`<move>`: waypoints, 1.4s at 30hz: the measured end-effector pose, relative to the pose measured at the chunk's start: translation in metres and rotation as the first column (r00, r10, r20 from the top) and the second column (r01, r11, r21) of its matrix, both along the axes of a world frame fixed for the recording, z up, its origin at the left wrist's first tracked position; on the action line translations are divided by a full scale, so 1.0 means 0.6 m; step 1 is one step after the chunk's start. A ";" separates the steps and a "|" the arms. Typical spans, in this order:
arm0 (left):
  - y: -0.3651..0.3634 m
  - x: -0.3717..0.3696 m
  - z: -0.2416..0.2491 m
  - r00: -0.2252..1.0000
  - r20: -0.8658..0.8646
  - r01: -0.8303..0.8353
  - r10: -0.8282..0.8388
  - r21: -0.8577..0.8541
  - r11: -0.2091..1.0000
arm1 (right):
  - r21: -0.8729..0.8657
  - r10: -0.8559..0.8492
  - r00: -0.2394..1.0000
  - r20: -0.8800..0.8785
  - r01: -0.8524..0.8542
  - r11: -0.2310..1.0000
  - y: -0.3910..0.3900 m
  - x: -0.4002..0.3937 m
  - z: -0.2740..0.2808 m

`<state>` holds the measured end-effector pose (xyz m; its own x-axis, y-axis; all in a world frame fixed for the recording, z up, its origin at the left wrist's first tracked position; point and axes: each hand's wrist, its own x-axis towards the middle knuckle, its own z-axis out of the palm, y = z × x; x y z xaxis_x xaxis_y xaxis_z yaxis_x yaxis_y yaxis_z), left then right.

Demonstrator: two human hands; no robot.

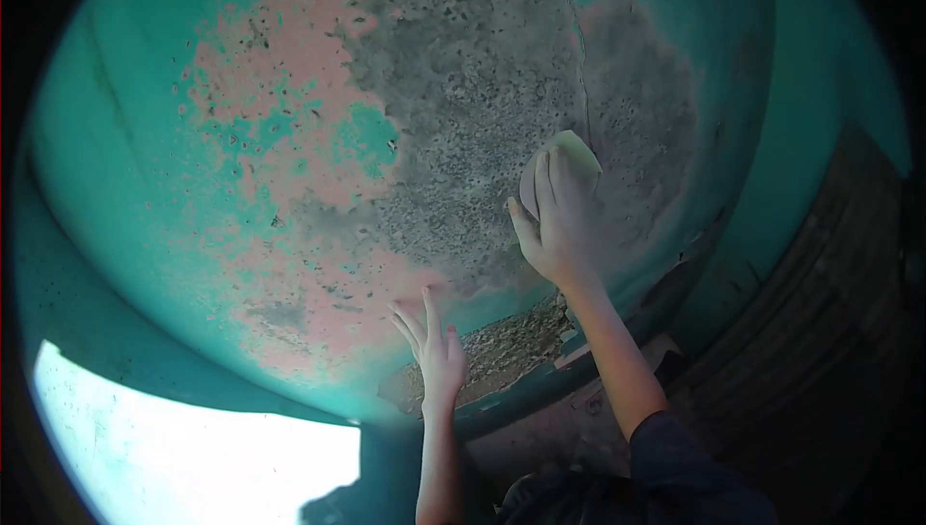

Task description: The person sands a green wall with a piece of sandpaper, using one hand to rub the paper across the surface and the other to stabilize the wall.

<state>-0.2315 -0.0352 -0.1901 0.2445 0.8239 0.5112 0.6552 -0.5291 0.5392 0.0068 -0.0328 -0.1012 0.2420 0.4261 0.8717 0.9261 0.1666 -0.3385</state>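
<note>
A worn wall (473, 120) fills the view, green paint around pink and rough grey bare patches. My right hand (564, 221) presses a pale sheet of sandpaper (578, 151) against the grey part, fingers stretched over it and thumb out to the left. The sheet's upper edge shows past the fingertips; the rest lies under the hand. Lower and to the left, my left hand (439, 356) holds nothing. Its fingers are spread, and the tips are at the pink patch, seemingly touching it.
A thin crack (579, 33) runs down the wall to the sandpaper. Below the hands is a broken strip of coarse plaster (511, 347) along the wall's lower edge. Bright light comes through an opening (203, 457) at lower left. Dark corrugated material (820, 303) stands at right.
</note>
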 end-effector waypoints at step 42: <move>0.002 0.323 0.055 0.949 -0.197 -0.232 0.247 0.094 0.968 | -0.104 0.140 0.960 0.242 -0.118 0.988 -0.020 0.160 0.045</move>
